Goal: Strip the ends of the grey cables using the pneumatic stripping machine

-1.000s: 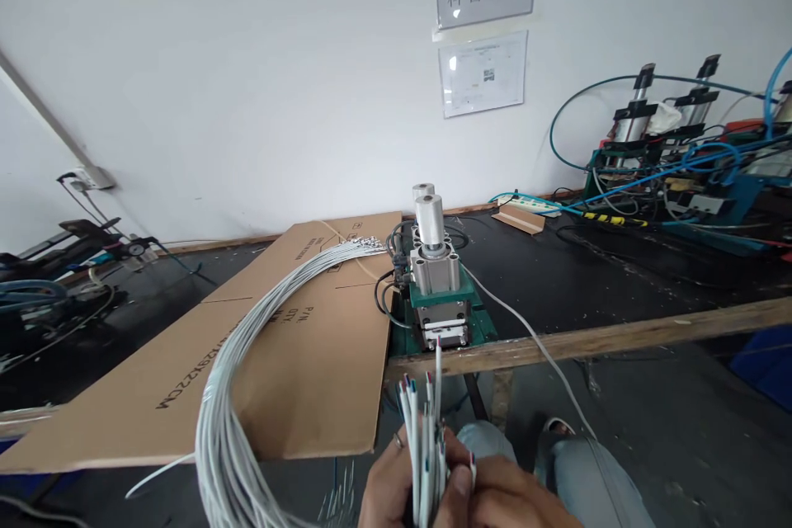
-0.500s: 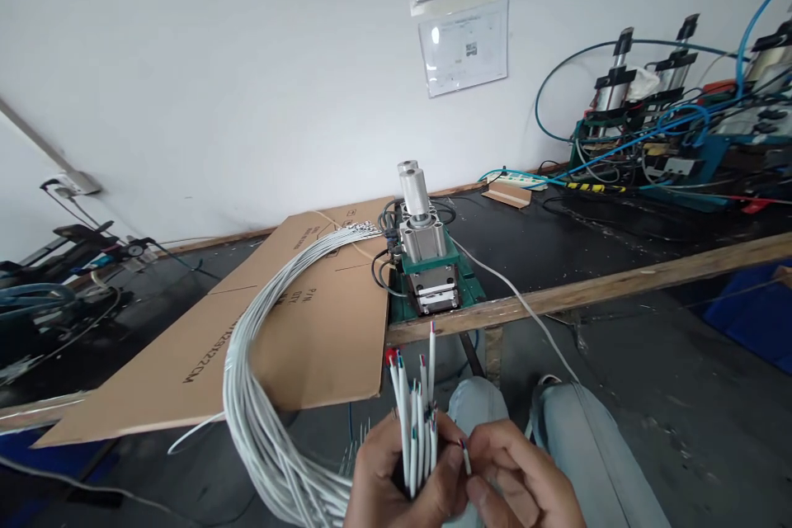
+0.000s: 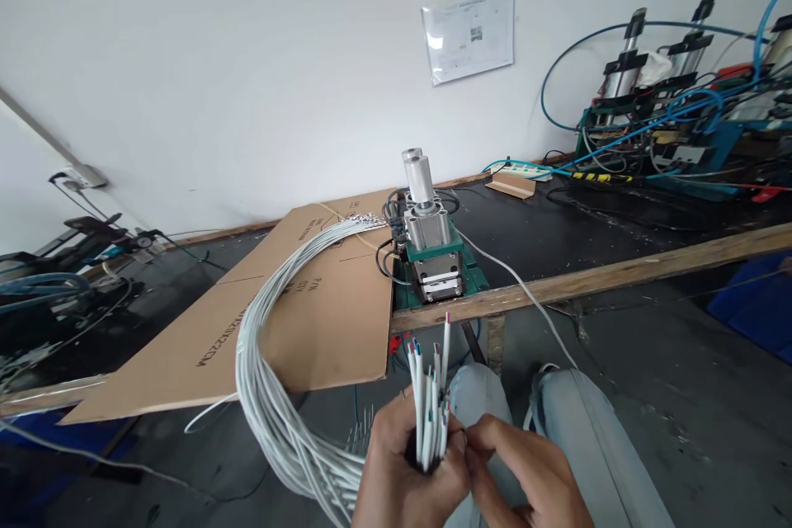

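My left hand (image 3: pixel 405 462) is closed around a bundle of white cables (image 3: pixel 426 417), low in the middle of the head view. Their cut ends point up, with small coloured wires showing in the tips. One cable (image 3: pixel 446 346) stands higher than the others. My right hand (image 3: pixel 525 470) touches the left thumb, its fingers pinched at the end of one cable, which they mostly hide. From the left hand, the long cable loop (image 3: pixel 266 379) curves left and up over a flat cardboard sheet (image 3: pixel 346 338). Its far ends lie beside a small pneumatic press (image 3: pixel 426 227).
The black workbench (image 3: pixel 513 239) has a wooden front edge (image 3: pixel 557 285). More pneumatic machines (image 3: pixel 624 91) with blue hoses stand at the right, near a power strip (image 3: pixel 520 172). Other equipment (image 3: pixel 92 235) is at the left. A grey cord (image 3: pixel 525 289) hangs over the bench edge.
The view has shifted slightly. My right fingers have closed in against the left thumb, and the short cable end seen between them is now mostly covered. The left hand keeps its hold.
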`<state>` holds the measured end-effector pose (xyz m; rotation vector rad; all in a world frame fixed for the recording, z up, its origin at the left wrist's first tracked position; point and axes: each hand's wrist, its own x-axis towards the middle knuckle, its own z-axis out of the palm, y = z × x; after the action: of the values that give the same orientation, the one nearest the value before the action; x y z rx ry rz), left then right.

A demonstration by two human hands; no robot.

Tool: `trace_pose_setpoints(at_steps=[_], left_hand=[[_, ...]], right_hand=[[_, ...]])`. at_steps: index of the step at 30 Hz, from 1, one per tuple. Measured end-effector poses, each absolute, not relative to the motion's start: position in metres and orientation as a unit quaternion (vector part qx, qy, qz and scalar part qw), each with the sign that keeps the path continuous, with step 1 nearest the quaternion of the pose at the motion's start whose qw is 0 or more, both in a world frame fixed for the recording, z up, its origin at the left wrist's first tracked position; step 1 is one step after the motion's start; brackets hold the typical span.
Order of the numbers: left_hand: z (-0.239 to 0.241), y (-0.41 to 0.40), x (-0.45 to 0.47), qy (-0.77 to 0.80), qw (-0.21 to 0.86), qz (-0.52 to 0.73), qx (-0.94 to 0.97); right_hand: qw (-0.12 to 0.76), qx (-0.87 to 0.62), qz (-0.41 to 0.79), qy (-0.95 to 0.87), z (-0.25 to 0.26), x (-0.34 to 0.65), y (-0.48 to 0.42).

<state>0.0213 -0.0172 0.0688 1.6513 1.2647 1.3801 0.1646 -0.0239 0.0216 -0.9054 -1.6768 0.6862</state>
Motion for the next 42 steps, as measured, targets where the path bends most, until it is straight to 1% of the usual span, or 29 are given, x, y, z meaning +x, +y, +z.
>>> trace_pose_setpoints(at_steps=[2, 3, 6, 8, 11, 15, 20, 24, 31, 42], left_hand=[[0.07, -0.017, 0.023, 0.486, 0.317, 0.52, 0.626], [0.071, -0.017, 0.024, 0.494, 0.333, 0.526, 0.607], [0.074, -0.021, 0.029, 0.505, 0.439, 0.541, 0.509], [0.074, -0.022, 0.031, 0.487, 0.504, 0.547, 0.458], [0.072, -0.022, 0.028, 0.453, 0.54, 0.559, 0.435], [0.067, -0.021, 0.025, 0.447, 0.55, 0.564, 0.423], [0.067, -0.021, 0.025, 0.451, 0.564, 0.557, 0.411], [0.068, -0.019, 0.026, 0.439, 0.574, 0.558, 0.407], [0.068, -0.017, 0.027, 0.446, 0.56, 0.569, 0.405], [0.066, -0.017, 0.026, 0.468, 0.566, 0.539, 0.413]], right_hand=[[0.533, -0.367, 0.294, -0.704, 0.024, 0.164, -0.023], [0.546, -0.365, 0.322, -0.682, 0.025, 0.162, -0.022], [0.593, -0.345, 0.494, -0.534, 0.023, 0.151, -0.024], [0.607, -0.301, 0.593, -0.435, 0.018, 0.141, -0.025], [0.621, -0.237, 0.651, -0.367, 0.01, 0.129, -0.024], [0.626, -0.206, 0.673, -0.336, 0.003, 0.124, -0.02], [0.62, -0.194, 0.679, -0.343, 0.002, 0.126, -0.018], [0.621, -0.204, 0.671, -0.349, 0.002, 0.126, -0.017], [0.619, -0.213, 0.666, -0.357, 0.003, 0.126, -0.016], [0.615, -0.242, 0.667, -0.345, 0.009, 0.129, -0.017]])
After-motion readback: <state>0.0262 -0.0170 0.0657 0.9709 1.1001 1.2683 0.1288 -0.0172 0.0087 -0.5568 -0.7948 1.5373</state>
